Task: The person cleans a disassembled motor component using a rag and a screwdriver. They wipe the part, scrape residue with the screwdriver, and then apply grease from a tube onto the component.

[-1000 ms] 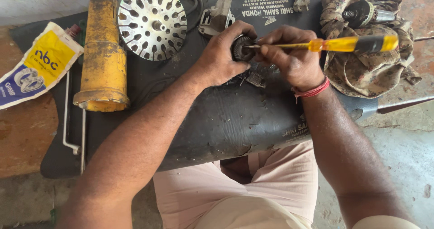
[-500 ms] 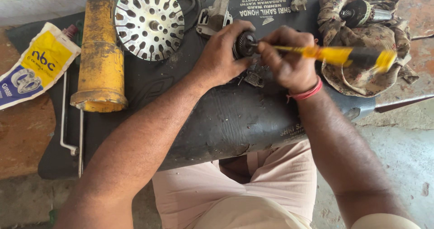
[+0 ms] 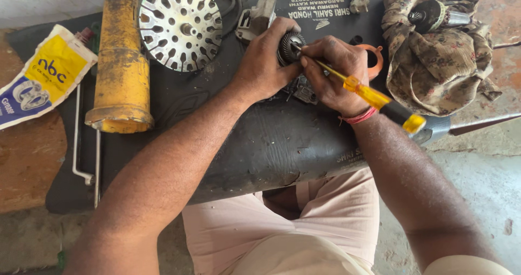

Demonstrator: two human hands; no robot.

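My left hand point(image 3: 267, 63) grips a small round dark metal part point(image 3: 292, 42) on the black rubber mat point(image 3: 271, 144) that lies across my lap. My right hand point(image 3: 334, 71) holds a yellow-and-black-handled screwdriver point(image 3: 380, 100), its thin shaft pointing up-left with the tip at the round part. The handle now angles down toward my right forearm. Small dark metal pieces point(image 3: 304, 90) lie under my right hand, partly hidden.
A worn yellow cylinder housing point(image 3: 120, 63) lies at left beside a perforated silver disc point(image 3: 180, 24). A yellow-and-white packet point(image 3: 40, 82) lies at far left. A patterned rag point(image 3: 434, 52) with a motor armature point(image 3: 437, 11) sits at right. An orange ring point(image 3: 374, 58) and bent wire rods point(image 3: 81, 139) lie on the mat.
The screwdriver has swung from lying level, handle to the right, to slanting down-right. My right hand turned with it. My left hand kept its grip on the round part.
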